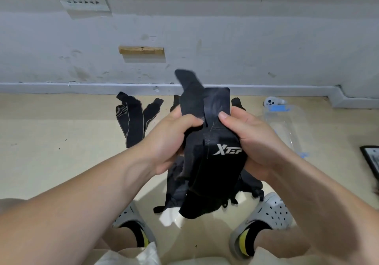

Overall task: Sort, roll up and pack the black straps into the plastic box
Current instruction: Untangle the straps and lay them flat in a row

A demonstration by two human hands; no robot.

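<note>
In the middle of the frame both hands hold up a black fabric strap (217, 162) printed with a white logo (it reads XTEP). The left hand (170, 141) grips its left edge, fingers (190, 121) curled round the cloth. The right hand (256, 143) grips the right edge, thumb pressed on the front and the other fingers hidden behind. The strap's upper end stands above the hands, blurred; its lower end hangs between two grey perforated clogs (270, 211) at the bottom. Under it a heap of black straps (176, 186) lies on the beige floor (61, 151), and more black straps with pale edging (133, 121) lie left of centre near the wall. A clear plastic box with blue clips (291, 129) sits on the floor at the right, a white controller (273, 101) just beyond it.
</note>
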